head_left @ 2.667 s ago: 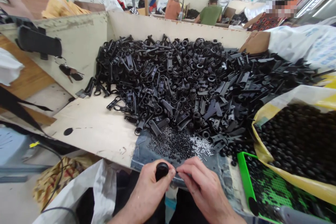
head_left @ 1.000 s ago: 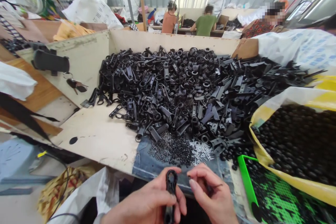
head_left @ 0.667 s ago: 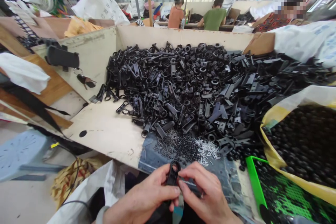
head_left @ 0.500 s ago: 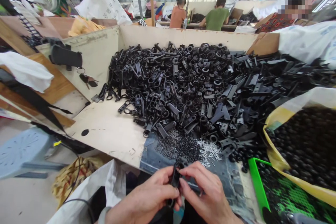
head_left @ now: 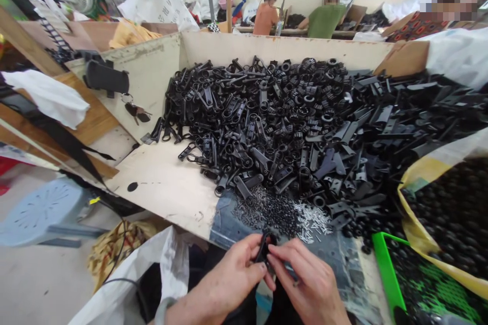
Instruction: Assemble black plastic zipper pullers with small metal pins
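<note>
In my left hand point(head_left: 229, 279) is a black plastic part point(head_left: 263, 250) with a ring-like upper end, much of it covered by my fingers and thumb. My right hand point(head_left: 310, 277) meets it from the other side, thumb and forefinger pinched at its upper end. A small metallic glint shows under the right hand's curled fingers; I cannot make out what it is. Just beyond my hands lie little dark pieces point(head_left: 281, 216), silvery pins point(head_left: 311, 221) and greyish small hardware point(head_left: 249, 208) in adjoining heaps on a dark mat point(head_left: 229, 226).
A big pile of black plastic parts point(head_left: 263, 122) fills the walled wooden bench point(head_left: 160, 177). To the right stand a yellow-edged sack point(head_left: 409, 188) of round black pieces and a green tray point(head_left: 389, 269). Keys point(head_left: 138, 113) hang at left, above a blue stool point(head_left: 41, 208). Several people sit beyond.
The camera view has shifted, so the bench appears slightly to the right. The black plastic part now tilts more and shows less below my left thumb. Both hands stay on it.
</note>
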### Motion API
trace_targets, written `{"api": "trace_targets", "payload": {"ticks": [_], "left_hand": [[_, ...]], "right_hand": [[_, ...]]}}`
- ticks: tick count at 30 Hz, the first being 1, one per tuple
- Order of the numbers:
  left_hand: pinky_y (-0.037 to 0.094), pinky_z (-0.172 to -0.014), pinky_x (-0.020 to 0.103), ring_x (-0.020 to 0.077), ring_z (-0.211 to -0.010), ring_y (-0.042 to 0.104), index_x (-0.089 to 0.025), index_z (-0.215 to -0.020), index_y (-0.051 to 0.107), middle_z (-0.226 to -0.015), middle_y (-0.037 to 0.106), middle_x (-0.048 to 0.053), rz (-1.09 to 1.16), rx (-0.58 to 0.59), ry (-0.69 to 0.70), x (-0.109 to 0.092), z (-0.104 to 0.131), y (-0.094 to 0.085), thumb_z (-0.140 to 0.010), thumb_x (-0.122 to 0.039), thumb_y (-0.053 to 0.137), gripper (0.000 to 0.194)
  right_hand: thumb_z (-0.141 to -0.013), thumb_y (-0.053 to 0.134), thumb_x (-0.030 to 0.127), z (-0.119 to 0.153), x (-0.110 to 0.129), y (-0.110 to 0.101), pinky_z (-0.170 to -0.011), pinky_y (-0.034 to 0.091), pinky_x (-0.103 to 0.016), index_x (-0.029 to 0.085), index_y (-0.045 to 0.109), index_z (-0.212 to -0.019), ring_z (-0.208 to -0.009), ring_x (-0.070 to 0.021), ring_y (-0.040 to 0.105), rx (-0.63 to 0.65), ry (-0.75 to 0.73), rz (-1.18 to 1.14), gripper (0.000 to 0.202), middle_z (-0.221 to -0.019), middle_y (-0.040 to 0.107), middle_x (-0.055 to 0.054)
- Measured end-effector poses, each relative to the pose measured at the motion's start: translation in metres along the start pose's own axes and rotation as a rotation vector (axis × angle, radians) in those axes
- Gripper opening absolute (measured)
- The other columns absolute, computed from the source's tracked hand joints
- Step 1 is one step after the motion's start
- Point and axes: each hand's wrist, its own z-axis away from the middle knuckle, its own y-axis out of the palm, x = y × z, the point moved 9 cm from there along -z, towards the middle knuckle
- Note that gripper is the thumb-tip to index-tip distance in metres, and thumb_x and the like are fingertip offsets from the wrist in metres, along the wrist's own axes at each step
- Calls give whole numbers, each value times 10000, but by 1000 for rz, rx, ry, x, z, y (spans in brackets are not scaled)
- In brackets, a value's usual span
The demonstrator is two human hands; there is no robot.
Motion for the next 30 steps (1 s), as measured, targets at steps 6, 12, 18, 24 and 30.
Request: {"api": "trace_targets", "payload": {"ticks": [6, 12, 18, 24, 30], "left_hand": [[459, -770, 297, 153, -753, 603, -168, -958, 610, -874, 640, 20, -134, 11, 36, -1, -4, 0, -786, -166, 587, 173], [441, -647, 256, 112, -632, 549, -170, -950, 599, -822, 604, -14, -316, 14, 85, 0, -9, -10, -889, -244, 579, 98], [405, -557, 216, 87, -547, 533, -159, -962, 662, -745, 617, -30, -418, 27, 116, 4, -14, -19, -933, -276, 585, 143], [404, -473, 192, 96, -513, 599, -146, -1123, 693, -768, 678, -1, -361, 11, 57, 24, -23, -22, -932, -337, 610, 282], [355, -442, 180, 79, -496, 613, -142, -1191, 680, -930, 752, 73, -329, 21, 36, 29, -26, -27, -928, -354, 617, 343]], "right_hand": [[-1020, 556, 134, 14, -10, 10, -656, 560, -204, 217, 689, -1069, -717, -141, 698, 77, 106, -39, 164, -852, 676, -40], [-1011, 562, 152, 18, -9, 15, -563, 520, -183, 213, 687, -1187, -622, -121, 661, 65, 158, -96, 225, -811, 647, -19], [-1013, 505, 189, 17, -17, 18, -483, 463, -190, 211, 737, -1096, -552, -115, 620, 106, 252, -130, 247, -754, 611, -6], [-1017, 485, 229, 14, -22, 22, -520, 476, -211, 222, 757, -1032, -596, -131, 651, 182, 316, -87, 273, -783, 644, -19], [-1007, 552, 297, 32, -41, -9, -501, 497, -203, 247, 631, -1223, -557, -126, 607, 77, 431, -51, 235, -789, 629, 17]]}}
